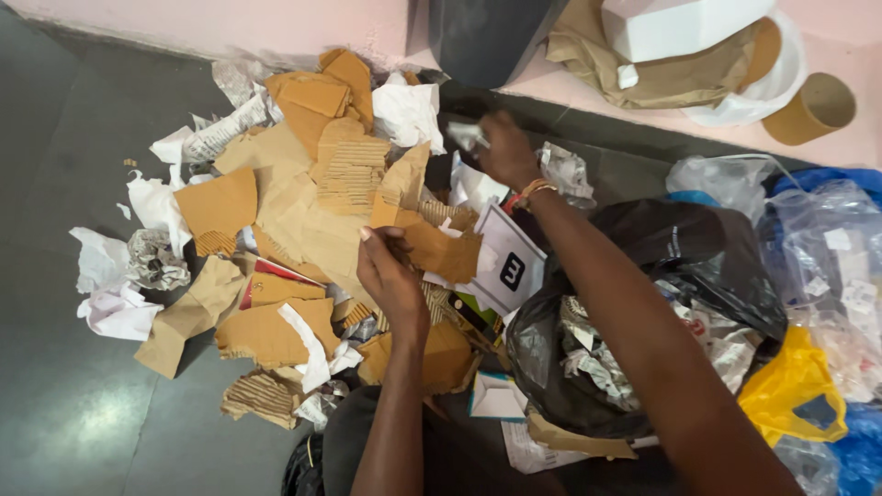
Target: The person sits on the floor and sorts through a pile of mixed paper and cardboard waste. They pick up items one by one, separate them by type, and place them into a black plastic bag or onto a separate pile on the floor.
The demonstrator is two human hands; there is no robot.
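Note:
My left hand [390, 276] grips a torn piece of brown cardboard [427, 234] near the middle of a heap of scraps on the grey floor. My right hand [505, 152] reaches farther out and pinches a crumpled bit of white paper [467, 136]; a beaded band circles that wrist. Under my right forearm stands an open black plastic bag [707, 257] stuffed with crumpled paper. A white printed sheet [505, 262] lies between my two arms.
The heap [303, 211] holds torn corrugated cardboard, brown paper and crumpled white paper. Clear, blue and yellow plastic bags [808, 303] crowd the right. A dark bin [487, 37], a white box [680, 26] on brown paper and a cardboard tube [813, 108] stand by the pink wall.

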